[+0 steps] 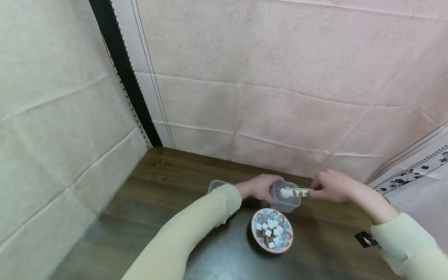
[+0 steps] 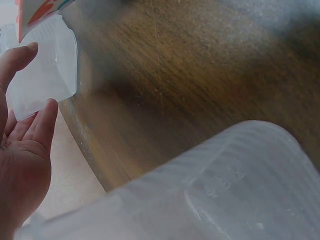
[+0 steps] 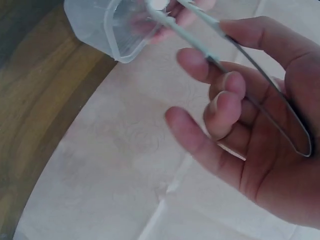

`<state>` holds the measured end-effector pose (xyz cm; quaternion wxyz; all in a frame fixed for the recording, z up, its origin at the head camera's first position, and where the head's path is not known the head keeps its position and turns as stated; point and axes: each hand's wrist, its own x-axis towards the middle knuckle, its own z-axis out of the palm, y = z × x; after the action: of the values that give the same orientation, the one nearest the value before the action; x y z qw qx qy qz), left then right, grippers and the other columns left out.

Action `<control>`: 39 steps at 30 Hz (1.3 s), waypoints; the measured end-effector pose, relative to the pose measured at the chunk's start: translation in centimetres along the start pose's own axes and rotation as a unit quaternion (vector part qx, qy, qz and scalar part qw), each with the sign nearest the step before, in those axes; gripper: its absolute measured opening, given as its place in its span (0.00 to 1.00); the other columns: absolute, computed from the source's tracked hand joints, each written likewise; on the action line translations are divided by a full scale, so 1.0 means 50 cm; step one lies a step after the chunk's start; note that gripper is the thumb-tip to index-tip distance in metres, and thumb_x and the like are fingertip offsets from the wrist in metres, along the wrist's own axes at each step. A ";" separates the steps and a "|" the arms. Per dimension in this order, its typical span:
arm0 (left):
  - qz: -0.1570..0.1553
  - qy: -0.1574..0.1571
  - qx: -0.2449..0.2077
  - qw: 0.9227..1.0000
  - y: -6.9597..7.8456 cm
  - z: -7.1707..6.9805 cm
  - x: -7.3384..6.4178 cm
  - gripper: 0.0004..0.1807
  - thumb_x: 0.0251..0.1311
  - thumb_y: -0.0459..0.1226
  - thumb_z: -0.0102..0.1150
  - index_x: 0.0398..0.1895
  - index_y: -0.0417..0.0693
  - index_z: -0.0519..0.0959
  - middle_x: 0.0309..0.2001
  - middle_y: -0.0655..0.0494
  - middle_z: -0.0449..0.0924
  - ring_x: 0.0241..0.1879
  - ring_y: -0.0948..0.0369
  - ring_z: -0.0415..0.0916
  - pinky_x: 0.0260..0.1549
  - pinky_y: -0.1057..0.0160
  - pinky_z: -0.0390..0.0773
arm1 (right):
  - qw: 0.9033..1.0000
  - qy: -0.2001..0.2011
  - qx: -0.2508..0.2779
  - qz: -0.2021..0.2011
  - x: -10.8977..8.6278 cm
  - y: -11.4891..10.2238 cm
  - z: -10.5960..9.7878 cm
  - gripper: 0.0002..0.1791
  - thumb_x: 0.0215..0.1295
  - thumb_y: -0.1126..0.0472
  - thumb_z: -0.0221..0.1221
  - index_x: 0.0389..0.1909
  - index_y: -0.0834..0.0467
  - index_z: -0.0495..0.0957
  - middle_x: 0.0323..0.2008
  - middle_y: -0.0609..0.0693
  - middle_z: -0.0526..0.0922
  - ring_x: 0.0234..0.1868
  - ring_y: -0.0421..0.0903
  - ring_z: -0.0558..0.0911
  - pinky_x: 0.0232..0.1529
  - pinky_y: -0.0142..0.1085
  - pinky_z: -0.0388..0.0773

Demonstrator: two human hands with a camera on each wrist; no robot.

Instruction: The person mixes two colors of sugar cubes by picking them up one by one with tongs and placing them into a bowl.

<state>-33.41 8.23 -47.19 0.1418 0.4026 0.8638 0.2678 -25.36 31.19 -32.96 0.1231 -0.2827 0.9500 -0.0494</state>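
My left hand (image 1: 260, 188) holds a clear plastic container (image 1: 287, 207) by its left side, thumb on the near side and fingers on the far side. From the right, my right hand (image 1: 330, 187) pinches a pair of tweezers (image 3: 194, 41) between thumb and fingers, their bent end lying against the palm. Their patterned pale tips reach over the container's opening. A small white piece (image 3: 159, 4) sits at those tips. Just in front of the container stands a patterned bowl (image 1: 254, 235) with several white cubes (image 1: 276, 232) and some brownish pieces in it.
A second clear plastic container (image 2: 250, 200) stands left of my left hand, partly hidden by the sleeve in the head view. Everything stands on a dark wooden table (image 1: 147, 210). Pale cloth (image 1: 262, 116) hangs behind the table's back edge and at its sides.
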 end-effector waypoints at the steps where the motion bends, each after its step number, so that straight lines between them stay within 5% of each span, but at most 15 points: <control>1: -0.001 -0.001 -0.001 1.000 0.000 0.000 0.000 0.46 0.56 0.40 0.83 0.77 0.47 0.70 0.68 0.54 0.78 0.59 0.65 0.75 0.56 0.73 0.75 | 1.000 0.009 0.000 -0.002 -0.007 0.000 0.002 0.17 0.69 0.52 0.66 0.19 0.45 0.78 0.16 0.34 0.66 0.18 0.33 0.62 0.21 0.30 0.58; 10: -0.008 -0.005 -0.011 1.000 0.001 -0.002 -0.002 0.47 0.57 0.39 0.82 0.78 0.48 0.69 0.71 0.53 0.76 0.62 0.63 0.75 0.58 0.71 0.76 | 0.994 0.097 -0.034 -0.048 -0.060 -0.025 0.021 0.07 0.65 0.55 0.70 0.27 0.42 0.85 0.22 0.28 0.72 0.23 0.29 0.65 0.25 0.30 0.65; 22: -0.007 -0.002 0.000 1.000 -0.001 0.000 0.000 0.46 0.58 0.40 0.82 0.78 0.47 0.68 0.69 0.53 0.76 0.61 0.63 0.76 0.56 0.72 0.76 | 0.973 0.168 -0.038 -0.153 -0.098 -0.073 0.071 0.12 0.56 0.58 0.76 0.27 0.39 0.83 0.27 0.24 0.73 0.26 0.24 0.67 0.24 0.28 0.68; 39: 0.000 -0.003 0.003 1.000 0.004 -0.003 -0.002 0.47 0.56 0.39 0.82 0.78 0.46 0.68 0.68 0.52 0.77 0.59 0.63 0.75 0.56 0.73 0.76 | 0.978 0.130 -0.043 -0.160 -0.094 -0.097 0.125 0.11 0.53 0.56 0.75 0.24 0.40 0.82 0.26 0.24 0.74 0.26 0.25 0.69 0.23 0.30 0.70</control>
<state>-33.29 8.20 -46.98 0.1430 0.4036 0.8641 0.2645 -17.37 29.56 -37.23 -0.0232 -0.4268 0.9017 -0.0642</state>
